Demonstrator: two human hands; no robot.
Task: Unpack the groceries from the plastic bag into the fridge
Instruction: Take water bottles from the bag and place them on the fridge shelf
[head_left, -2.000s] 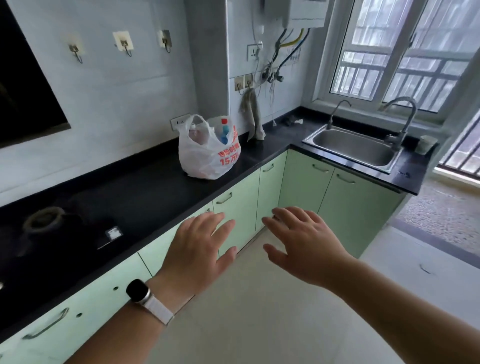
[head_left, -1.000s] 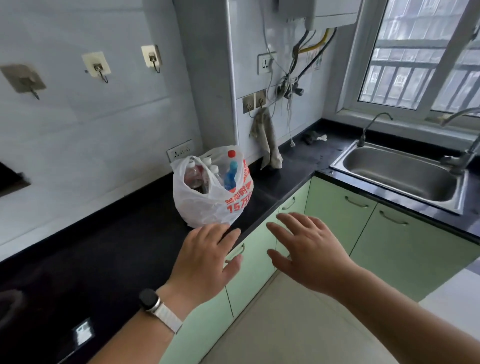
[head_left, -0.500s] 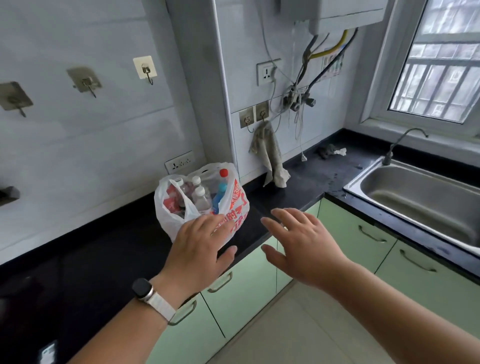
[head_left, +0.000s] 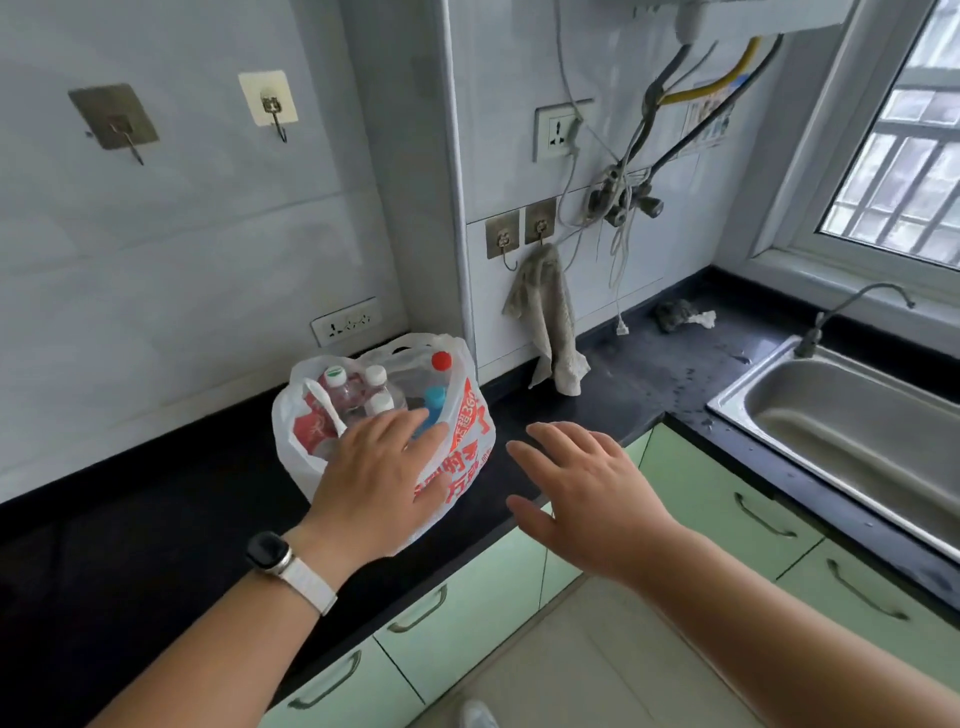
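Both hands are spread, holding nothing: the left hand in front of the plastic bag, the right hand beside it. The bag of bottles stands on the black tabletop, a rag hanging behind, a sink to the right.

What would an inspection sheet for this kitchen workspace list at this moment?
Surface: black countertop, with specks near the sink.
Job's things: white plastic bag stands open on the countertop with capped bottles upright inside; fridge not in view.
Clutter: grey cloth hangs from a wall hook; crumpled wad at the back of the countertop.
Hands: left hand open, in front of the bag's mouth, contact cannot be told; right hand open, apart from the bag, holding nothing.
Cables: loose cables hang on the wall below a socket; a white plug dangles near the countertop's back edge.
Surroundings: green cabinets below, window at right.
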